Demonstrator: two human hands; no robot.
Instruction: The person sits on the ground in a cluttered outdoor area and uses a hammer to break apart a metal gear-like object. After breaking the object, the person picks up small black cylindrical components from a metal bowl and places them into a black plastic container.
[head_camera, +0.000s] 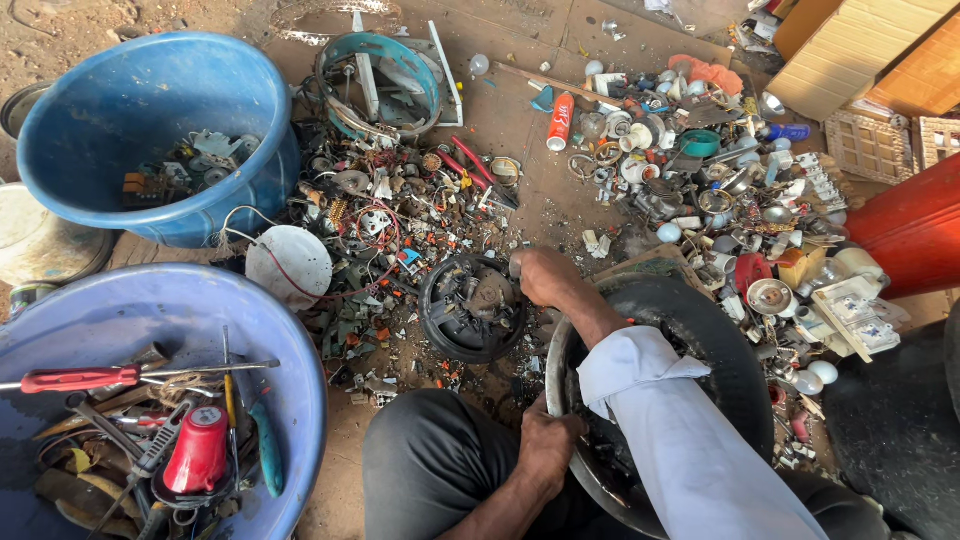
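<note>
1. The right hand (545, 277) reaches forward over a black tyre-like ring (720, 350) and rests against the right edge of a round black motor housing (472, 307) lying flat on the dirt floor (520, 120), just in front of the person's knee. Its fingers are curled together around something small and pale at the housing's rim; what that is I cannot tell, as the fist hides it.

2. The left hand (548, 440) sits low, by the thigh, with its fingers closed over the near rim of a shallow metal basin (575, 455) that seems to sit under the tyre-like ring.

3. The housing looks like cast metal and hard plastic with a rusty core: stiff, fairly heavy for its size, and unlikely to flex. Its outer rim is the plain place to take hold of; the middle is cluttered with brackets and probably sharp edges.

4. The surface looks dusty and greasy, so a grip may slip; a whole-hand hold on the rim would serve better than a fingertip pinch.

5. To the left of the housing lies a heap of wire, springs and broken parts (380, 230) and a white disc (290, 265). Beyond stand a blue bucket (150, 90) with scrap in it, and a nearer blue tub (290, 370) holding a red-handled screwdriver (80, 379) and other tools.

6. To the right, bulbs, sockets and fittings (720, 190) are spread thickly, well apart from the housing.
</note>
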